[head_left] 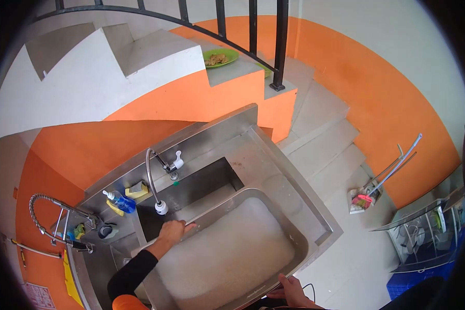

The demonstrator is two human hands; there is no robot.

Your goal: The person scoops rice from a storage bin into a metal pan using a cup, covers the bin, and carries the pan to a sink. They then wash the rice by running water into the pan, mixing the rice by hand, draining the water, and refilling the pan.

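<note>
A large rectangular metal tub [300, 243] sits tilted across the sink unit, filled with a whitish-beige mass that looks like foamy water; I cannot make out exactly what it is. My left hand [173, 232] is closed over the tub's far left rim, thumb stretched along it. At the near right edge, my right hand [292, 290] grips the rim, its fingers partly hidden underneath. Just beyond my left hand hangs a flexible faucet [161, 207] with a white spray head, over the dark sink basin [227, 173].
A blue soap bottle [123, 201] and a sponge [136, 189] stand on the sink ledge. A second spring faucet [33, 206] is at left. Stairs [320, 121] rise behind, bearing a green plate [227, 54] of food. A dustpan [364, 200] and dish rack [423, 235] stand right.
</note>
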